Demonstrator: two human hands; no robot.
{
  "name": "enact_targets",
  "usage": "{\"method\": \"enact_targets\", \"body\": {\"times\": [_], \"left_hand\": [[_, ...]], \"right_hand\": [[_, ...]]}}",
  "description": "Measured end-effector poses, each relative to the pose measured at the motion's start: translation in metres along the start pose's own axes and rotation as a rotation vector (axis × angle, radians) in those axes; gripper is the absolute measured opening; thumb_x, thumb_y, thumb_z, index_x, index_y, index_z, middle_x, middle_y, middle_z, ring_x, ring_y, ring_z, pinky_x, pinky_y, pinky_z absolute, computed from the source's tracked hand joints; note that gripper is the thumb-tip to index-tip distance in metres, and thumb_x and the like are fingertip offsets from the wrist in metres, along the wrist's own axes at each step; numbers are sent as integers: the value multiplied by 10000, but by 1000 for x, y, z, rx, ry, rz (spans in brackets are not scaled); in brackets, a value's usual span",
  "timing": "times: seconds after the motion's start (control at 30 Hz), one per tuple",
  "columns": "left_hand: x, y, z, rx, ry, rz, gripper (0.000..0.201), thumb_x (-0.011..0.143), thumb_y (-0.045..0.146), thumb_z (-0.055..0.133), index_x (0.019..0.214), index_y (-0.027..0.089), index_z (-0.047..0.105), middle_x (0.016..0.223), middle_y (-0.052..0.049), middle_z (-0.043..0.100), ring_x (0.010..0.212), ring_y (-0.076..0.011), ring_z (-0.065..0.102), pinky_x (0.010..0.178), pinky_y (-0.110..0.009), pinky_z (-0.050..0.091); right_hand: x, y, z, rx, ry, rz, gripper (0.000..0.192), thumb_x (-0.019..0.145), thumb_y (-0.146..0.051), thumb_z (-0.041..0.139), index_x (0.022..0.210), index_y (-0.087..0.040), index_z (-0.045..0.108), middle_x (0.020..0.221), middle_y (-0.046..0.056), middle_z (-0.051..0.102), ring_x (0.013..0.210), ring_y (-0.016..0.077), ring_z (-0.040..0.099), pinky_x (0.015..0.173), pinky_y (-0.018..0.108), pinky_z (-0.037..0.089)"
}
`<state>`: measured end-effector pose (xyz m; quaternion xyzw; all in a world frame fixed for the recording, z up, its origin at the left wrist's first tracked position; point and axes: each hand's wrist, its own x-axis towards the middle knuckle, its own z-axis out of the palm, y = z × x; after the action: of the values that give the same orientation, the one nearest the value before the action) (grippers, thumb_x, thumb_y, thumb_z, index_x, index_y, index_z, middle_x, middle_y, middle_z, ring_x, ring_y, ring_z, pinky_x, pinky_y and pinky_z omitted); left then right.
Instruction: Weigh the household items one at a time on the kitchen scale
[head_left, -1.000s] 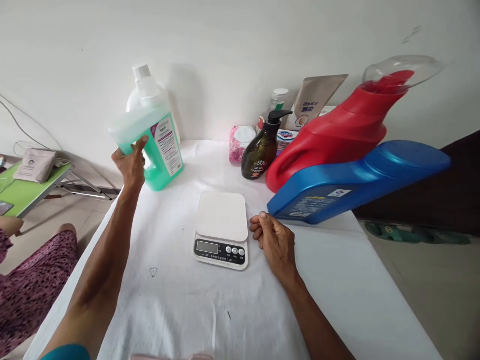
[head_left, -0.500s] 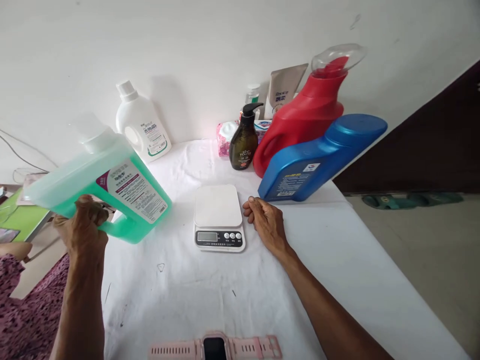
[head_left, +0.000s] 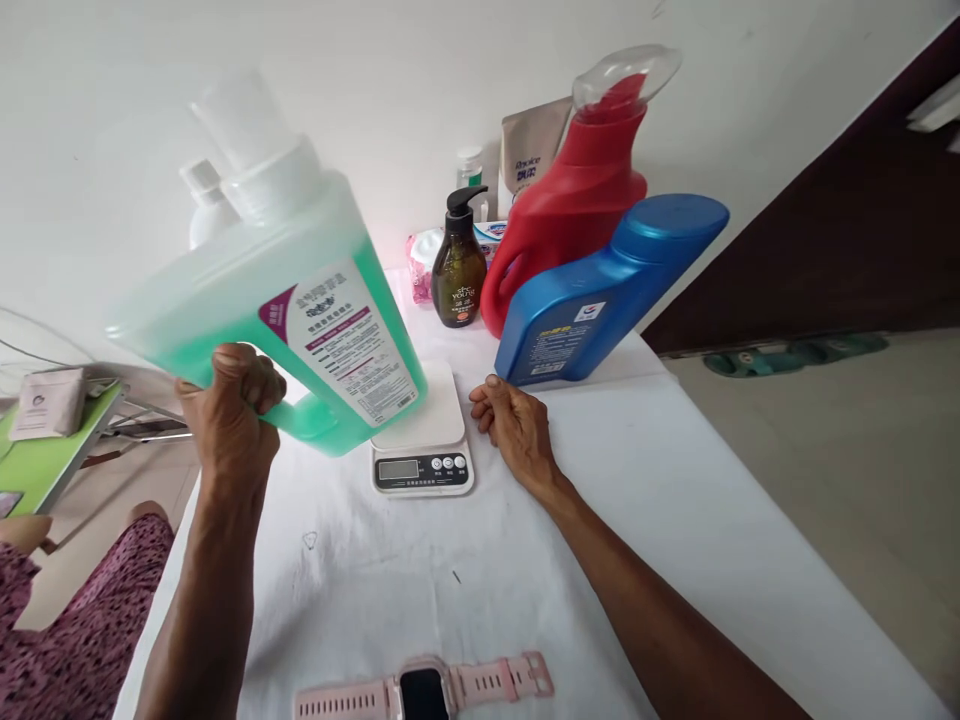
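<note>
While the white-covered table [head_left: 675,520] carried the whole arrangement, the largest item in hand was the green jug [head_left: 300,300], held aloft and tilted over the left part of the table, its base overlapping the near-left corner of the scale [head_left: 424,440] in this view; whether it touched the platform could not be told. Judged from that position, the jug would need to be levelled and lowered squarely onto the middle of the platform, clear of the display and buttons, with the grip released only once it sat flat. Behind stood a red jug [head_left: 570,210] and a blue jug [head_left: 592,300], leaning against one another, then a dark pump bottle [head_left: 457,270] near the wall. The left hand [head_left: 232,420] was clenched around the green jug's handle, knuckles toward the camera, forearm rising steeply from the lower edge. The right hand [head_left: 514,430] rested on the cloth just beside the scale's right edge, fingers loosely curled, holding nothing. A pink watch [head_left: 424,690] lay flat at the near edge.
</note>
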<state>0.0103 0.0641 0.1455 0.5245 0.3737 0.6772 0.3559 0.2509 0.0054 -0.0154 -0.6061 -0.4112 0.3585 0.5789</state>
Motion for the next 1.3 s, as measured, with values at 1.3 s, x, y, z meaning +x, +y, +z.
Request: {"method": "enact_targets", "body": {"times": [1.3], "left_hand": [[-17,-94,-26,104,7,-214,742,872,928,398,796,216,591,738,-65,656,719,-194,664,614,-300,521]], "right_hand": [[3,7,1,-56,-6,-63,769,928,-900,388,743,-216,685,642,58,662,536,186,594,509,308,449]]}}
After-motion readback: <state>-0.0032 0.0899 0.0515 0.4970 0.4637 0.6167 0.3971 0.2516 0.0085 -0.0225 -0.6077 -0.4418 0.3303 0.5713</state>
